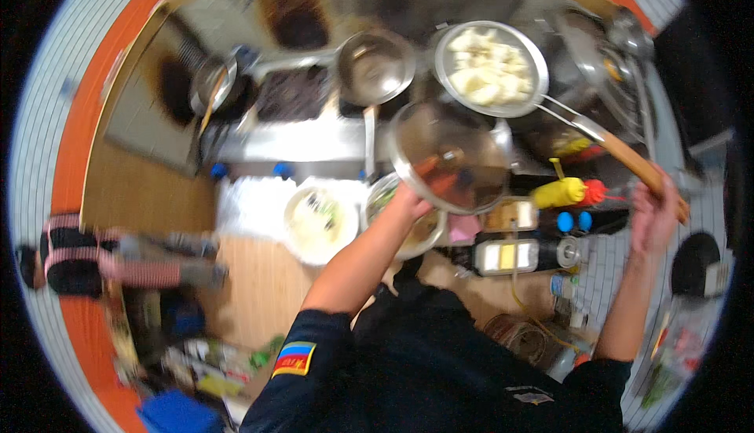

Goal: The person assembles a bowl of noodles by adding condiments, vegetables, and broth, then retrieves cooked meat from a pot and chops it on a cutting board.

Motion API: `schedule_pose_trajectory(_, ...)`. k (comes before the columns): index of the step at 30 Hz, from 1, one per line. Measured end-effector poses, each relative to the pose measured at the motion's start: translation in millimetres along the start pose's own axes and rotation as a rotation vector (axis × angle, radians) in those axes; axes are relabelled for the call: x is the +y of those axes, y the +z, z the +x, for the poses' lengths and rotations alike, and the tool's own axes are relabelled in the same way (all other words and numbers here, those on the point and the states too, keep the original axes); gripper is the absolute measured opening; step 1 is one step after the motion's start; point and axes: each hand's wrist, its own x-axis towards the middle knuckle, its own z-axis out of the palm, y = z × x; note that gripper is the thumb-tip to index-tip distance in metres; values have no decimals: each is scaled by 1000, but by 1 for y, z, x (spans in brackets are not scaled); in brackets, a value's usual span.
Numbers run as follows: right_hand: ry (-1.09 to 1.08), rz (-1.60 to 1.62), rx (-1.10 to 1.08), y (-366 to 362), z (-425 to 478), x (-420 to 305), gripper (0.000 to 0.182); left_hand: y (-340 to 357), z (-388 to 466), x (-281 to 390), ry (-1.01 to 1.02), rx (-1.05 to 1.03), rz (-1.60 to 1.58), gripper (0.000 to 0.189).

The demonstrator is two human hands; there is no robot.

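Observation:
My left hand [417,200] grips a wide metal bowl or pan [450,150] by its near left rim, tilted over the counter; some fingers are hidden by it. The wooden handle [636,162] of a round wire strainer is in my right hand [654,212]. Pale, chunky food pieces [489,68] lie in the strainer [539,65], which is beyond the bowl and to its right. Below the bowl stands a white bowl [433,244] of food with greens, partly covered by my left arm. A second white bowl [294,244] with pale soup and dark bits is to its left.
A saucepan [376,68] stands on the stove, and another pan [215,85] is at the left. Yellow [559,193] and red [594,191] squeeze bottles lie near a seasoning container [506,256]. Another person [76,256] is at the far left.

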Motion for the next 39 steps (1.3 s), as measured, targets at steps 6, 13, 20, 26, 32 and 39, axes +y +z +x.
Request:
schedule_pose_trajectory(6,226,37,-58,39,-53,1,32,-26,-70,29,133,-66,12,36)
schedule_pose_trajectory(13,413,99,-295,144,-107,36,30,-105,-230,98,360,-3,189,48)
schedule_pose_trajectory(20,162,-145,-523,195,-131,54,23,-161,-337,87,491,125,241,35)
schedule_pose_trajectory(26,77,-274,-706,222,-153,76,20,-181,-364,69,550,130,246,35)
schedule_pose_trajectory(32,-161,-416,-860,230,-167,77,19,-169,-372,63,609,138,173,38)
schedule_pose_trajectory(39,-424,-503,-954,236,-175,71,17,-169,-380,66,597,130,184,39)
